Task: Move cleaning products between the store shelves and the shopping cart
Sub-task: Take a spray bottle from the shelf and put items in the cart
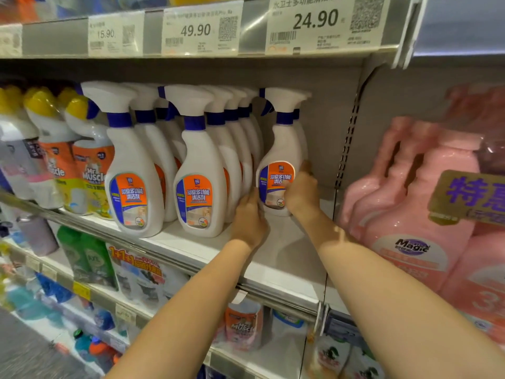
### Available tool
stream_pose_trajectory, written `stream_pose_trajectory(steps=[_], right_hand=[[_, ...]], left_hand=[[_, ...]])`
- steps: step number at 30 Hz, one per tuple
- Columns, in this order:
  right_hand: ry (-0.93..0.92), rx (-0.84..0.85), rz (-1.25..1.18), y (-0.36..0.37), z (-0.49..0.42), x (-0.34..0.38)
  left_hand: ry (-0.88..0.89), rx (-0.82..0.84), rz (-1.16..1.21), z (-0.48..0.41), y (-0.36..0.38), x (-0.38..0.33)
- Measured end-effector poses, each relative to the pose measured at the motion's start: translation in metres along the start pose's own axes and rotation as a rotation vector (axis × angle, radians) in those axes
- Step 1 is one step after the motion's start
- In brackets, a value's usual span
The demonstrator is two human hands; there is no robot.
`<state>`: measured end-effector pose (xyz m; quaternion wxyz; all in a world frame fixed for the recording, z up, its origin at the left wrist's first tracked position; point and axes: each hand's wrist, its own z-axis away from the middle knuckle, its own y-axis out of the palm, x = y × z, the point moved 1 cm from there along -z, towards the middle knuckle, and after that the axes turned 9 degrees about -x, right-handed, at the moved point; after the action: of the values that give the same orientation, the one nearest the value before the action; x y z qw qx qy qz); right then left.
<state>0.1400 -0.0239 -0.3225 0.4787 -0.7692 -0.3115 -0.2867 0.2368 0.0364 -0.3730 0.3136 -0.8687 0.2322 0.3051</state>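
Reaching into the middle shelf, you have the white spray bottle upright, alone at the 3 o'clock end of the spray-bottle rows. It is probably full, so moderately heavy; stiff smooth plastic, slick label. Hold the lower body, not the trigger head. Your right hand at its 4 o'clock wraps it, thumb on the label. Your left hand touches its 7 o'clock flank; the finger curl can't be told.

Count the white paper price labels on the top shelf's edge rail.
4. A blurred label cut off at the left frame edge; then, going right, the 15.90 label, the 49.90 label and the large 24.90 label. More may lie out of frame.
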Motion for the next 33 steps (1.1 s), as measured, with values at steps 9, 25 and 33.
stream_pose_trajectory(steps=[9, 25, 33], right_hand=[[0.006, -0.013, 0.012, 0.009, -0.007, 0.002], [0.188, 0.142, -0.312, 0.007, 0.044, -0.003], [0.081, 0.324, -0.573, -0.062, 0.113, 0.006]], left_hand=[[0.048, 0.102, 0.005, 0.007, -0.001, -0.003], [-0.241, 0.081, 0.160, 0.003, -0.006, -0.017], [-0.716, 0.012, 0.707, 0.043, -0.084, -0.066]])
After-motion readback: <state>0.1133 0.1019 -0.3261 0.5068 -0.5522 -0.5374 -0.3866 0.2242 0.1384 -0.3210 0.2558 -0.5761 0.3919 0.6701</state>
